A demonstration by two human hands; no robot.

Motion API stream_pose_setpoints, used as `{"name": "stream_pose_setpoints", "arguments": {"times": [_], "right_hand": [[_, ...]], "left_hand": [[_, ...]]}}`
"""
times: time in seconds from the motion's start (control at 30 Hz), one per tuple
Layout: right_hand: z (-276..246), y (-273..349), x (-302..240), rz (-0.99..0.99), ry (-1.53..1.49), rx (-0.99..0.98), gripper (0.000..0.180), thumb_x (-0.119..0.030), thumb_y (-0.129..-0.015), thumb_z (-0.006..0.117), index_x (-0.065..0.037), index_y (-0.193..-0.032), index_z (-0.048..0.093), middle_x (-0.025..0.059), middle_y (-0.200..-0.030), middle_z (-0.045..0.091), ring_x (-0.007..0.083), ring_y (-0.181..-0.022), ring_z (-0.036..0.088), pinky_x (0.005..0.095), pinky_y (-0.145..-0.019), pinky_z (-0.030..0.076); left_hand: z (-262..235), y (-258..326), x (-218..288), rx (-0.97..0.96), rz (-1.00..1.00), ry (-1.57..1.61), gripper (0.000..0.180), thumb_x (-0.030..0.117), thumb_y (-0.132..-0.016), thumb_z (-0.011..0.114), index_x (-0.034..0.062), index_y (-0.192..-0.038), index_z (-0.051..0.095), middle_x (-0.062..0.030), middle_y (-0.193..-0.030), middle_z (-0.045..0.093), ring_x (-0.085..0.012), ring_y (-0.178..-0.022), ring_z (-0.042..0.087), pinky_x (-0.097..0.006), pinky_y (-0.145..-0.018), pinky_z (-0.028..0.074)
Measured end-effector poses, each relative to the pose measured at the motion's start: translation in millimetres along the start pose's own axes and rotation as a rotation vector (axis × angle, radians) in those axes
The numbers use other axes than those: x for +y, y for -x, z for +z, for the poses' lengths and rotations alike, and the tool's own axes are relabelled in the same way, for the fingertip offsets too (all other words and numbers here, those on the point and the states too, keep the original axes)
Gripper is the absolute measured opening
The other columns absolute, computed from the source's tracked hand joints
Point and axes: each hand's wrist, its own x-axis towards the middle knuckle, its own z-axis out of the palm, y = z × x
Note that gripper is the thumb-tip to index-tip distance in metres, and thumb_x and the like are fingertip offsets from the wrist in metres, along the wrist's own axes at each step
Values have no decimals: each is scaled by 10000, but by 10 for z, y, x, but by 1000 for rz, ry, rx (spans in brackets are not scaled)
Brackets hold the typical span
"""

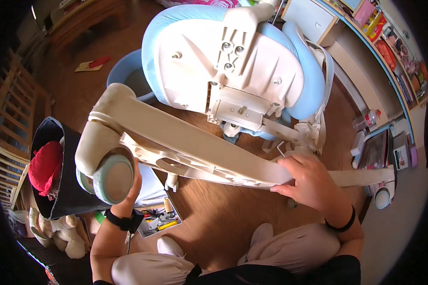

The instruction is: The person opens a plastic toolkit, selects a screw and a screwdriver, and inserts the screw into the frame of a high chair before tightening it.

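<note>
My left hand, partly hidden by a caster wheel, holds the near left end of a white chair base. The base is raised and tilted across in front of me. My right hand grips its right part, thumb and forefinger on either side of the leg. A bent metal hex key sticks up at the right forefinger; whether the fingers hold it I cannot tell. Beyond stands the upturned light blue and white chair seat, its underside with bolts and a metal mechanism facing me.
A box of hand tools sits on the wooden floor near my left forearm. To the left are a dark bin with a red item and plush toys. A blue tub stands behind the base; a desk lines the right.
</note>
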Motion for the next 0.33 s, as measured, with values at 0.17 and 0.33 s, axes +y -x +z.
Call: {"name": "stream_pose_setpoints", "arguments": {"times": [0.17, 0.33], "right_hand": [[-1, -30, -67, 22, 18, -1, 390, -272, -677, 773, -35, -896, 552, 124, -795, 552, 322, -767, 572, 420, -662, 452], [6, -63, -3, 24, -32, 5, 396, -251, -655, 786, -32, -894, 558, 120, -792, 552, 321, -761, 570, 416, -662, 452]], "left_hand": [[7, 36, 81, 53, 87, 123, 348, 70, -982, 412, 13, -1325, 429, -70, -1271, 499, -171, -1176, 440, -293, -1014, 333], [-59, 362, -54, -51, -22, 169, 390, 92, -978, 418, 27, -1362, 394, -91, -1319, 457, -206, -1238, 382, -318, -1061, 258]]}}
